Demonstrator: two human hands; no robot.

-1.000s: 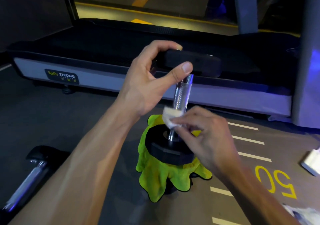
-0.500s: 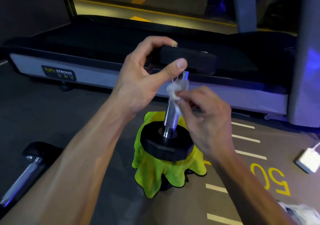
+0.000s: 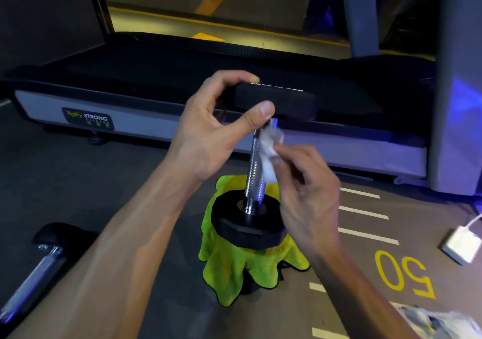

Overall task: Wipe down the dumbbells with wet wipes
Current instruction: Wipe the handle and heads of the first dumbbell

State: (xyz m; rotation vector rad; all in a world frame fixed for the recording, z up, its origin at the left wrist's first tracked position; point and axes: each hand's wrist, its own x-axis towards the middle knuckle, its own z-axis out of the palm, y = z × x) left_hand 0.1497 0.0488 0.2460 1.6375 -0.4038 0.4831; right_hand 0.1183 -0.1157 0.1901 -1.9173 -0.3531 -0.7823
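A dumbbell [image 3: 246, 230] with black heads and a chrome handle stands upright on a yellow-green cloth [image 3: 234, 268] on the floor. My left hand [image 3: 214, 129] grips its upper black head between thumb and fingers. A crumpled white wet wipe [image 3: 268, 153] is pressed against the upper right side of the chrome handle, pinched in the fingers of my right hand [image 3: 305, 190]. A second dumbbell [image 3: 34, 268] lies on the floor at the lower left, partly cut off by the frame edge.
A treadmill [image 3: 156, 119] with a Body Strong label runs across the back, its grey upright post [image 3: 456, 103] at the right. A white charger block with cable [image 3: 460, 244] lies at the right. A crumpled packet [image 3: 433, 320] lies at the bottom right. Yellow "50" and white lines mark the floor.
My right hand slid the wipe up the chrome handle from near the lower head to the upper part. My left hand kept its hold on the top head.
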